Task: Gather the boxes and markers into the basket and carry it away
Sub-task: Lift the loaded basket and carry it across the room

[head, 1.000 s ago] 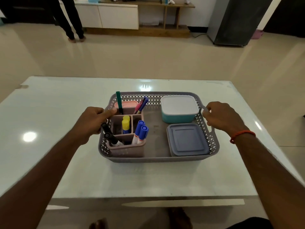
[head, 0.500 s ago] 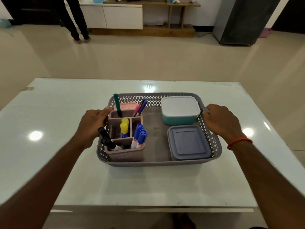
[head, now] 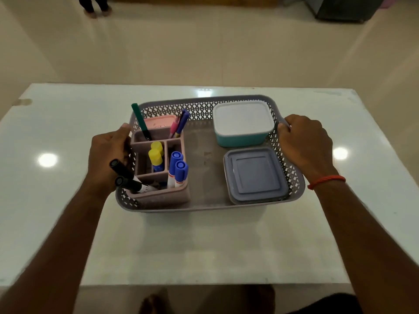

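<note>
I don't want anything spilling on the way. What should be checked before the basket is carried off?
1. Left hand grips the left rim of the basket: ok.
2. Right hand grips the right handle: ok.
3. Teal box and grey box lie inside: ok.
4. Black markers within the rim: not ok, they lean out over it.
5. Blue markers seated in the organizer: ok.
6. Basket level: cannot tell.

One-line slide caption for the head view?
Left hand and right hand grip the grey basket by its sides; inside, a marker organizer, a teal box and a grey box.
</note>
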The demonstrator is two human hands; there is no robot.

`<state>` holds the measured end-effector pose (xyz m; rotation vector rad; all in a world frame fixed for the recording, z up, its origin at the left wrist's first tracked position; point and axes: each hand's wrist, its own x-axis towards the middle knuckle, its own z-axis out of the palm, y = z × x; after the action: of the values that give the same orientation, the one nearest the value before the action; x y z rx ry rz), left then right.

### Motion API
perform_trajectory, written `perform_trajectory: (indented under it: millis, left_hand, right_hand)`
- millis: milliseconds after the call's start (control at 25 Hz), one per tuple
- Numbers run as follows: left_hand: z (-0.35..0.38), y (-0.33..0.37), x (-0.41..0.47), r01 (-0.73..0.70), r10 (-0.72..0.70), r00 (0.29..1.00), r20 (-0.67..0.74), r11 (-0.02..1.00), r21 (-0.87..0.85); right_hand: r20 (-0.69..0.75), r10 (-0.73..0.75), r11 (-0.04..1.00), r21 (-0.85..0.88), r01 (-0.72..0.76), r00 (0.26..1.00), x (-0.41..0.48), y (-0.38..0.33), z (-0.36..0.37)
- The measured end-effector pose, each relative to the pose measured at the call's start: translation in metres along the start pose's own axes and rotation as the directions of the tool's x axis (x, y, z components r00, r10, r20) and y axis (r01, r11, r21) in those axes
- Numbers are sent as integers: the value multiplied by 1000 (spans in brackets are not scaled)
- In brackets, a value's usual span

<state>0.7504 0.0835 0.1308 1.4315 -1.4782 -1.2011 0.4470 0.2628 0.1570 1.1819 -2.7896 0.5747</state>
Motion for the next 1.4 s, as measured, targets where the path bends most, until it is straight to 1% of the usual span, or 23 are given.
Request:
perform_trajectory:
  millis: [80,160,240,320,600,800,960,1120,1280,1400]
  left_hand:
    - [-4,18,5,0,1,1000,-1,999,46]
    - [-15,44,8,-7,5,1000,30,995,99]
    - [-25,74,7,-32,24,998,57,989,146]
    - [-38,121,4,-19,3,997,77,980,200]
    - [-95,260,-26,-4,-19,997,74,954,300]
    - [-130,330,-51,9,-28,998,61,955,295]
    - [-145,368,-67,8,-19,999,40,965,262]
    - [-158,390,-77,-13,-4,997,75,975,223]
    - [-170,402,-86,-25,-2,991,135,979,202]
    - [-173,410,-93,-62,18,979,202,975,214]
  right_hand:
    - [7,34,999,-22,-34,999,4,-11,-9]
    - [24,79,997,-1,-79,997,7,-26,-26]
    - [37,114,993,-9,-114,993,10,-35,-49]
    - [64,132,991,-12,-132,989,18,-52,-88]
    - [143,118,992,-70,-109,983,36,-108,-237]
    - [172,101,993,-79,-89,980,37,-131,-309]
    - [173,113,992,-70,-102,978,26,-138,-347]
    - [174,133,990,-67,-123,976,10,-140,-376]
    - [168,239,969,25,-247,956,-13,-141,-403]
    - [159,308,947,41,-318,938,-39,-142,-421]
